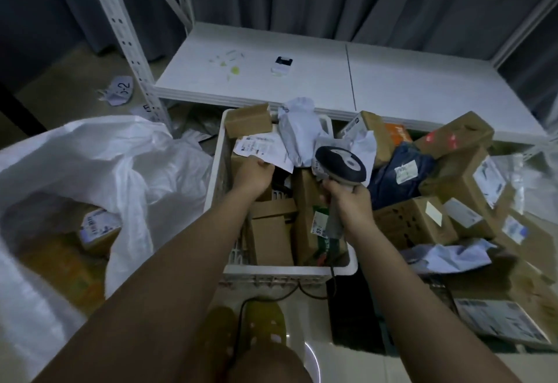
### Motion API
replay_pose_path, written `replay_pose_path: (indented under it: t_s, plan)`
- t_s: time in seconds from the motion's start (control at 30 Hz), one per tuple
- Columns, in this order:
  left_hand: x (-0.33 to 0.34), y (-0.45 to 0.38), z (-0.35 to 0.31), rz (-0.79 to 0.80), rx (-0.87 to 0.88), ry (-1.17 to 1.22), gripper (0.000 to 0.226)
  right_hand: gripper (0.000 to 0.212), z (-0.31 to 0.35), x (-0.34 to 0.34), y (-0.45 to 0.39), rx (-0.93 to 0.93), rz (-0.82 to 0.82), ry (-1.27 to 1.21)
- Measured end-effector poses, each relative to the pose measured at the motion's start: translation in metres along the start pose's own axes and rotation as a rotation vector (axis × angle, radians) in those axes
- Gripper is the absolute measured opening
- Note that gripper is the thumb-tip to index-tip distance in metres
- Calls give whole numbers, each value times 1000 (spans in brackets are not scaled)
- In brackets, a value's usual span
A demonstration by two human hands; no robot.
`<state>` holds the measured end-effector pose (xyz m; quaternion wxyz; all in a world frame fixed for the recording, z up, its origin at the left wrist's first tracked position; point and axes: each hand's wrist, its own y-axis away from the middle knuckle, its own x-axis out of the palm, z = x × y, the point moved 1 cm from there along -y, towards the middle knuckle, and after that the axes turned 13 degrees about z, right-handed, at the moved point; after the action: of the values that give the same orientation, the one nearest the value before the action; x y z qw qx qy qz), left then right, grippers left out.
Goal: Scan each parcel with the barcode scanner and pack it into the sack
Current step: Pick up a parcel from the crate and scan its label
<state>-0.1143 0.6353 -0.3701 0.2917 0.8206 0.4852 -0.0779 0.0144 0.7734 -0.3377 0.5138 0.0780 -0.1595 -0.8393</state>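
Note:
A white plastic crate [216, 168] in the middle holds several cardboard boxes and grey mailer bags. My left hand [253, 174] reaches into the crate and grips the lower edge of a white labelled parcel [261, 147] lying on top. My right hand [351, 204] holds the barcode scanner [339, 163] by its handle, its dark round head raised over the crate just right of that parcel. The big white sack [99, 159] lies open on the left, with a labelled brown box [99, 230] inside it.
A heap of brown boxes [453, 198], a dark blue bag [398, 175] and flat mailers fills the right side. A low white shelf [302, 80] with a small black-and-white object stands behind the crate. The scanner cable [271, 296] runs over the floor by my feet.

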Motion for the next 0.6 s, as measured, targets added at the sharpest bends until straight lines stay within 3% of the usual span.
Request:
replay_pose_path:
  t_s: [0.13,0.2,0.3,0.4,0.6]
  plan:
    - [22,-48,7,-61,-76,259,51,33,-7,9,-42,-26,18,11]
    - [28,-68,16,-128,-137,403,57,30,-12,11,-57,-5,23,-7]
    - [36,-111,38,-251,-201,673,57,24,-17,11,-69,5,33,-31]
    - [44,-165,75,-312,-252,768,54,22,-21,7,-75,14,12,-46]
    - [39,-118,36,-363,-280,786,35,26,-20,3,-75,22,8,-44]
